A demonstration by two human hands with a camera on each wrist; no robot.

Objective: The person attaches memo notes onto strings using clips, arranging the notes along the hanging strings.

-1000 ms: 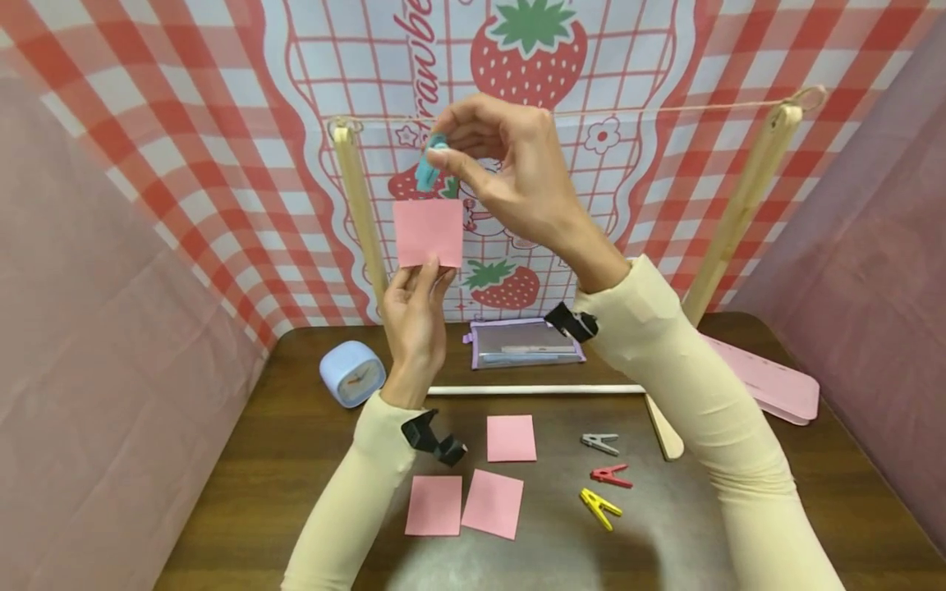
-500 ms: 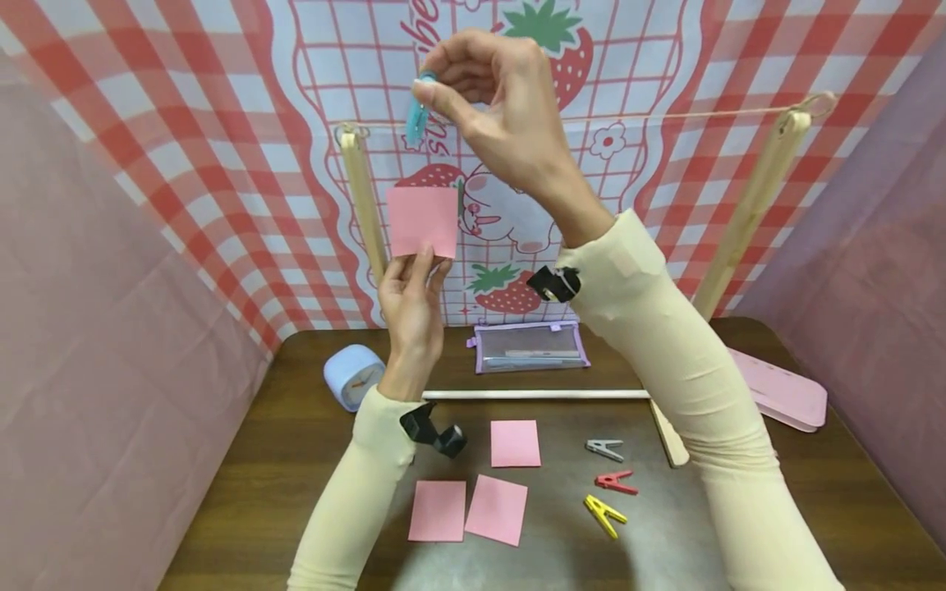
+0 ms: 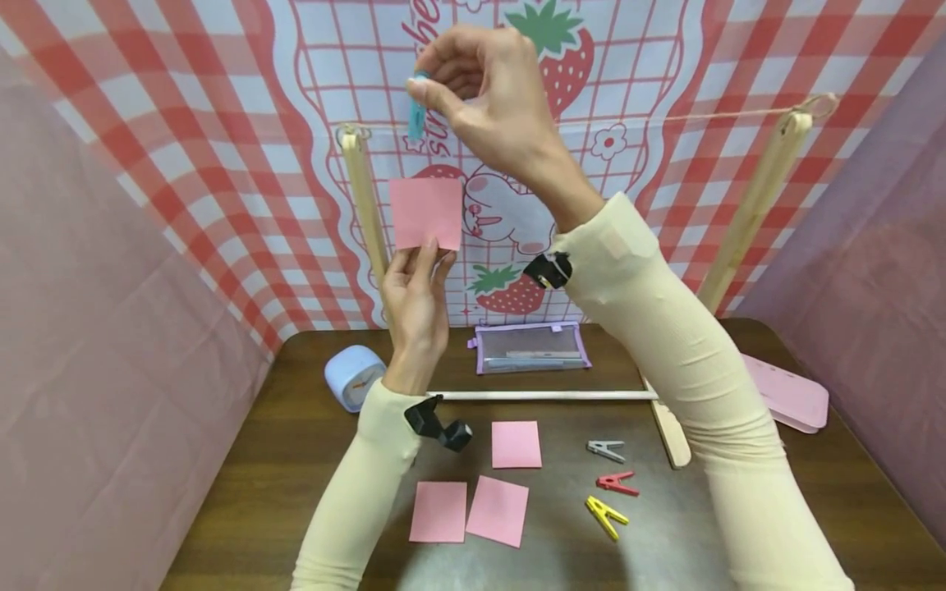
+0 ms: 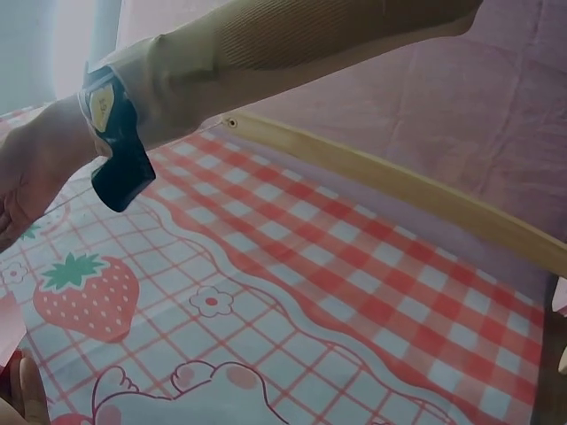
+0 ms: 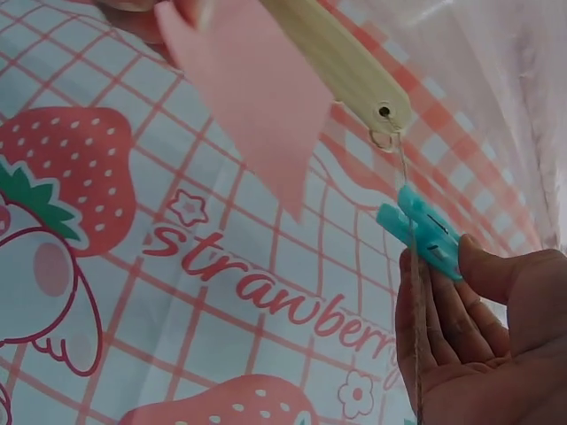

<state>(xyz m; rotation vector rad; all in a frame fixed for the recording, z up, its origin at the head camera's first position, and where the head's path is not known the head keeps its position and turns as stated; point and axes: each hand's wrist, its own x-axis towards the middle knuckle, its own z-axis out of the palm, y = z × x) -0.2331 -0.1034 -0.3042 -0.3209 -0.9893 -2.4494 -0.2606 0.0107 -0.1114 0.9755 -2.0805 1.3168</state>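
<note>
My left hand (image 3: 417, 308) pinches a pink square paper (image 3: 426, 213) by its lower edge, holding it upright below the string. Above it, my right hand (image 3: 491, 98) pinches a teal clothespin (image 3: 416, 115) between thumb and fingers, its tip pointing down. In the right wrist view the clothespin (image 5: 421, 232) overlaps the string (image 5: 415, 301) near the post's end, and the pink paper (image 5: 252, 93) is apart from it. The left wrist view catches only a corner of the paper (image 4: 9, 326) and some fingertips.
The string (image 3: 732, 115) spans two wooden posts (image 3: 754, 213). On the table lie several pink papers (image 3: 516, 444) and grey (image 3: 606, 450), red (image 3: 617, 483) and yellow (image 3: 606, 517) clothespins. Farther back are a blue clock (image 3: 355, 377), a mesh pouch (image 3: 530, 348) and a pink case (image 3: 787, 392).
My right hand has risen with the teal clothespin, up to the string's height and slightly left. My left hand has lifted the pink paper a little.
</note>
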